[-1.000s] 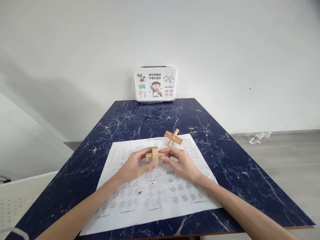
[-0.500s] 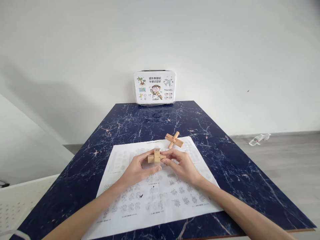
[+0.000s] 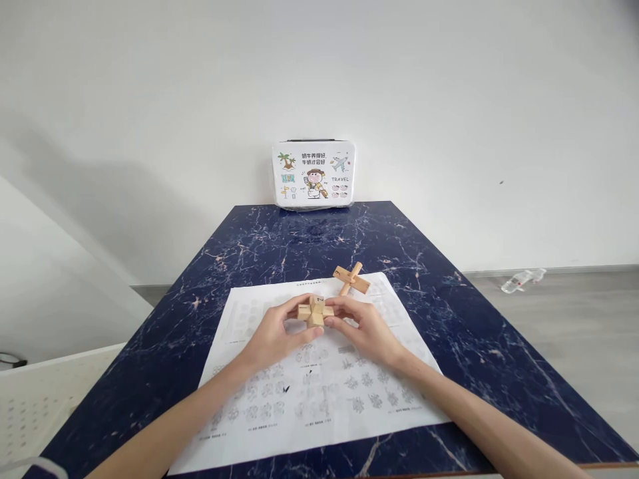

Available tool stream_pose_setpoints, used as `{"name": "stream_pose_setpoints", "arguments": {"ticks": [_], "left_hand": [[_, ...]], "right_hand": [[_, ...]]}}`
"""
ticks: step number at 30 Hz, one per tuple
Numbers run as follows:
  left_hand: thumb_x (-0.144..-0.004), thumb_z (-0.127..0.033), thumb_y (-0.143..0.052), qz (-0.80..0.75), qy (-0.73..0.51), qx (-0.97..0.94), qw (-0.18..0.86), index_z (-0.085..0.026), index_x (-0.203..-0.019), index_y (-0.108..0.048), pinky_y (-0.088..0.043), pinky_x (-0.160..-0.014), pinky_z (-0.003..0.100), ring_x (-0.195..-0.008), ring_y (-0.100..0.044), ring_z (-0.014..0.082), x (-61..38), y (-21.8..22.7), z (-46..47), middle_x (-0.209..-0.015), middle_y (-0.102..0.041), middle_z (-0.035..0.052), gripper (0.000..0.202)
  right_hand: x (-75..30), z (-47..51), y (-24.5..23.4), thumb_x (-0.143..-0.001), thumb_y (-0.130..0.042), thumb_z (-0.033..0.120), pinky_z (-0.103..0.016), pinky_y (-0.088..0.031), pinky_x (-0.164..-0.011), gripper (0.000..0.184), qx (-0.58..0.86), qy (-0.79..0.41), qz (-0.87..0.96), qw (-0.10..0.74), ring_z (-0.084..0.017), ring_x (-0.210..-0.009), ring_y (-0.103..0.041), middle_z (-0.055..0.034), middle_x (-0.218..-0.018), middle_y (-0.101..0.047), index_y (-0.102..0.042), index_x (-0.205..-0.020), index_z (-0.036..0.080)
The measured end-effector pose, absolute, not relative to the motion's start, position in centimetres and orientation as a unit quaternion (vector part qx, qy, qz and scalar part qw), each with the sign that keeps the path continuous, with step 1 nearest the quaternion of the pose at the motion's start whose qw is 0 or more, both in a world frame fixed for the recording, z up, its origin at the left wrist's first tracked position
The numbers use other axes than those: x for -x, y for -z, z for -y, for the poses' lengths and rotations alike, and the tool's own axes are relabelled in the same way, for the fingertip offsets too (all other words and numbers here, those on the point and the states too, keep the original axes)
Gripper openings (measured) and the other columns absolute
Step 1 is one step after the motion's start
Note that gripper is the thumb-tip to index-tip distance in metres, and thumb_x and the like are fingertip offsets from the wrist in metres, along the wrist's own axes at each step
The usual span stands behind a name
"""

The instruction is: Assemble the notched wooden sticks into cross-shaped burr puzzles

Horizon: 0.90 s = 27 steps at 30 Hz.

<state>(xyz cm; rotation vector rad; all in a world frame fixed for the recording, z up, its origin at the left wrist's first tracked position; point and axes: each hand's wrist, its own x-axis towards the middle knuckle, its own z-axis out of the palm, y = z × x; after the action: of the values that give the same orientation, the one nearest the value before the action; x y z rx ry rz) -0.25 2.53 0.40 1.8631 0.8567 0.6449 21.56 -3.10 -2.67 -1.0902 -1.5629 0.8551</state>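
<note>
A small wooden burr puzzle (image 3: 316, 311), made of crossed blocks with a dark mark on top, is held between both hands above the paper sheet. My left hand (image 3: 279, 332) is closed round its left side, with the thumb along the near face. My right hand (image 3: 360, 327) pinches the right end between thumb and fingers. Just beyond my right fingers, a second crossed wooden piece (image 3: 351, 279) with a round peg rests on the sheet's far edge. The printed instruction sheet (image 3: 279, 436) lies under my hands and shows rows of small diagrams.
The dark blue marble-patterned table (image 3: 399, 246) runs to the wall. At its far end stands a white cartoon-printed case (image 3: 314, 174). A clear plastic bottle (image 3: 522, 281) lies on the floor at right. A white perforated surface (image 3: 44, 406) is at lower left.
The puzzle in my hands has tilted, so more of its top and near block shows. My left thumb has shifted up against it. The whole view has moved slightly.
</note>
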Motion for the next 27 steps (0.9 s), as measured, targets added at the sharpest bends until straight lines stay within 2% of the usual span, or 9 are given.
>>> {"name": "stream_pose_setpoints", "arguments": {"ticks": [6,12,18,27], "left_hand": [[-0.083,-0.036,-0.08,-0.34,-0.267,-0.794,0.428,-0.021,-0.137,-0.066,-0.056,-0.103,0.045,-0.113,-0.072,0.0288,0.06,-0.65,-2.37,-0.125,-0.076,0.0064,0.058],[-0.085,-0.039,-0.08,-0.33,-0.282,-0.792,0.43,-0.021,-0.139,-0.065,-0.059,-0.097,0.042,-0.112,-0.072,0.0291,0.02,-0.54,-2.36,-0.122,-0.077,0.0066,0.059],[-0.083,-0.04,-0.081,-0.328,-0.265,-0.783,0.458,-0.018,-0.143,-0.063,-0.058,-0.089,0.04,-0.095,-0.07,0.0239,0.19,-0.3,-2.57,-0.114,-0.077,0.0073,0.066],[-0.081,-0.039,-0.081,-0.311,-0.261,-0.82,0.403,-0.019,-0.14,-0.064,-0.057,-0.084,0.036,-0.089,-0.068,0.0213,0.34,-0.38,-2.48,-0.106,-0.076,0.0054,0.064]], "right_hand": [[-21.54,3.27,2.2,-0.097,-0.065,0.029,-0.043,-0.061,-0.089,0.017,0.453,-0.386,0.657,0.463,-0.025,-0.096,-0.078,-0.0067,-0.105,-0.081,-0.072,-0.112,0.023],[-21.16,3.55,2.04,-0.095,-0.068,0.029,-0.039,-0.062,-0.082,0.012,0.451,-0.391,0.633,0.494,-0.022,-0.087,-0.078,-0.005,-0.095,-0.081,-0.07,-0.104,0.022],[-21.21,3.63,2.27,-0.093,-0.072,0.033,-0.037,-0.061,-0.081,0.014,0.453,-0.413,0.619,0.491,-0.022,-0.085,-0.077,-0.0041,-0.091,-0.081,-0.07,-0.101,0.023],[-21.91,3.9,2.08,-0.099,-0.063,0.028,-0.034,-0.056,-0.077,0.01,0.462,-0.309,0.706,0.44,-0.021,-0.081,-0.072,-0.0035,-0.091,-0.078,-0.07,-0.105,0.023]]}}
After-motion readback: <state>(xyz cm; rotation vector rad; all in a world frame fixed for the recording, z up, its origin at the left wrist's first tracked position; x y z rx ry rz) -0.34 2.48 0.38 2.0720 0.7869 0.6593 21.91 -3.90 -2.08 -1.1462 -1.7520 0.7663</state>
